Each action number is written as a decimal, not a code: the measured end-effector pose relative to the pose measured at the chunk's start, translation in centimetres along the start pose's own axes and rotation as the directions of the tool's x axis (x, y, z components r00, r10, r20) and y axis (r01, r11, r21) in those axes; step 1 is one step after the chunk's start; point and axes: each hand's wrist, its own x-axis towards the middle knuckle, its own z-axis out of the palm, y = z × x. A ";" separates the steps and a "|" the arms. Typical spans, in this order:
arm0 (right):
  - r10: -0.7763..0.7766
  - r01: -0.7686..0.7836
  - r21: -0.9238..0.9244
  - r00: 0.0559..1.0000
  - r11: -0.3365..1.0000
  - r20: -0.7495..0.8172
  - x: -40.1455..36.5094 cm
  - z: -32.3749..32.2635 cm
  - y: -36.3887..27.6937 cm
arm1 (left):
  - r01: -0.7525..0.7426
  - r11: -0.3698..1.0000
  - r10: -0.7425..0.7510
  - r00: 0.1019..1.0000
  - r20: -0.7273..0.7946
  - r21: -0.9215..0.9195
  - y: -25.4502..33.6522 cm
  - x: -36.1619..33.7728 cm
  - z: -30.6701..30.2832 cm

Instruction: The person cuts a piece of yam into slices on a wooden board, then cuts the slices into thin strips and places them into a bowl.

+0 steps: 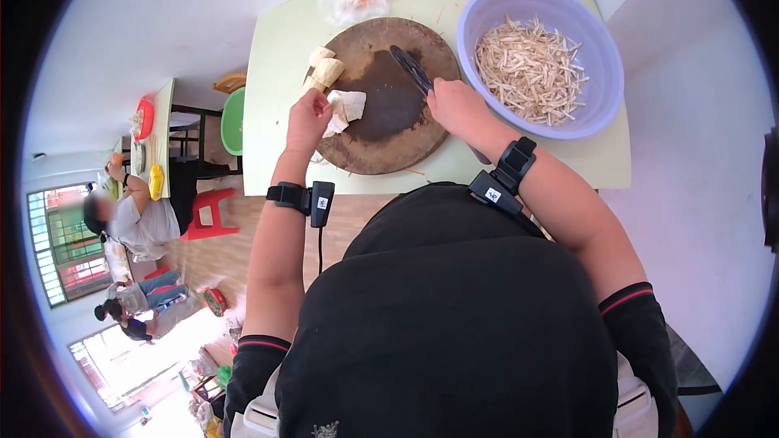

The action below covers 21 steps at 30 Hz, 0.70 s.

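A round wooden chopping board (398,122) lies on the pale green table, with a dark wet patch in its middle. At its left edge, the closed fingers of my left hand (310,120) touch white cut pieces (347,105). Peeled yellowish chunks (327,72) sit just beyond that hand. My right hand (458,105) is wrapped round a dark knife (411,69), whose blade lies over the board's right part. To the right, a lavender basin (602,73) holds a heap of thin pale strips (531,69).
A clear plastic bag (357,0) with orange and white bits lies behind the board. Orange shreds dot the pale table (272,57). At the left are a green basin (233,122), a red stool (213,215) and a person (150,219) at another table. More people are farther back.
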 end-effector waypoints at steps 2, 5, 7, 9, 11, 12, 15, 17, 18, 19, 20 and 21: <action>-0.003 0.003 0.008 1.000 1.000 -0.008 0.0 0.1 0.0 | 0.007 1.000 -0.007 1.000 0.021 -0.002 0.0 -0.4 0.0; -0.014 0.014 0.009 1.000 1.000 -0.019 -0.3 -0.1 -0.2 | 0.054 0.998 -0.053 0.998 0.038 -0.017 0.0 -0.5 -0.8; -0.016 0.016 0.011 1.000 1.000 0.002 -0.3 -0.4 -0.4 | 0.114 0.956 -0.112 0.993 0.023 -0.270 -0.5 -0.2 -1.4; 0.005 -0.005 0.016 1.000 1.000 -0.002 -0.1 -0.1 -0.3 | 0.099 0.930 -0.097 0.995 0.022 -0.353 -0.2 -0.3 -1.8; 0.028 -0.028 0.006 1.000 1.000 -0.010 0.0 -0.2 -0.3 | 0.151 0.844 -0.108 0.988 0.112 -0.516 1.0 -0.4 -1.8; 0.041 -0.041 0.012 0.999 0.999 0.016 0.1 -0.3 -0.5 | 0.166 0.823 -0.092 0.983 0.160 -0.543 1.3 -0.3 -1.5; 0.088 -0.089 0.015 0.994 0.996 0.072 -0.1 -0.9 -1.0 | 0.161 0.793 -0.016 0.970 0.243 -0.587 2.6 0.1 0.6; 0.131 -0.132 0.014 0.987 0.991 0.093 -0.1 -1.4 -1.3 | 0.181 0.803 0.023 0.943 0.332 -0.568 3.6 0.8 2.3; 0.141 -0.142 0.008 0.985 0.990 0.098 -0.1 -1.3 -1.3 | 0.188 0.773 0.035 0.941 0.337 -0.606 3.9 1.3 3.4; 0.150 -0.151 -0.003 0.983 0.989 0.106 -0.1 -1.2 -1.3 | 0.198 0.737 0.046 0.939 0.340 -0.646 3.9 1.7 4.6; 0.145 -0.144 -0.017 0.985 0.989 0.089 -0.3 -1.2 -1.2 | 0.190 0.723 0.068 0.937 0.342 -0.664 3.9 2.0 5.7; 0.162 -0.159 -0.041 0.984 0.986 0.078 -0.4 -1.3 -1.4 | 0.015 0.864 0.120 0.965 0.234 -0.504 4.1 2.1 6.4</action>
